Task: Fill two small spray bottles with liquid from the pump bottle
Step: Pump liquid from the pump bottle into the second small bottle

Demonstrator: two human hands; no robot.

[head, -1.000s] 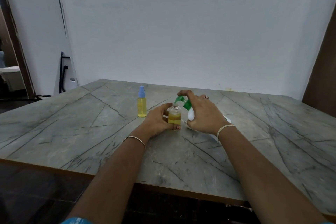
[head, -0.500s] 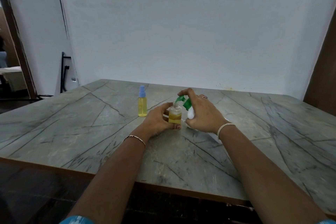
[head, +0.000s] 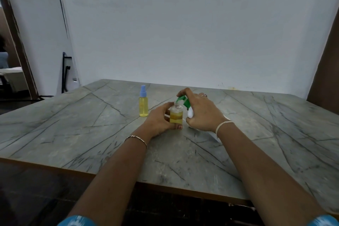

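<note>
- The table (head: 91,134), a wide grey slab with dark veins, carried everything; the work went on near its middle, well away from the edges.
- The right hand (head: 201,113) was wrapped around the white pump bottle (head: 190,114), which leaned toward the left. The forefinger lay on top of the green pump head (head: 183,101), in the place for pressing.
- The left hand (head: 159,119) grasped the open small bottle (head: 176,114) with thumb and fingers curled around it and kept it upright on the table, just beside the pump bottle.
- This open small bottle had no cap, and yellow liquid stood about halfway up. The green spout was right above its narrow neck.
- The capped spray bottle (head: 143,105), with a blue top and yellow liquid almost to the shoulder, stood alone to the left, apart from both hands. I judged it as already filled.
- So the step in hand seemed to be the filling of the second bottle, about half done.
- The next move would call for more presses, with the spout kept exactly over the small mouth, because a little drift could spill.
- A white thing (head: 214,135) lay under the right wrist; I could not tell what it was.
</note>
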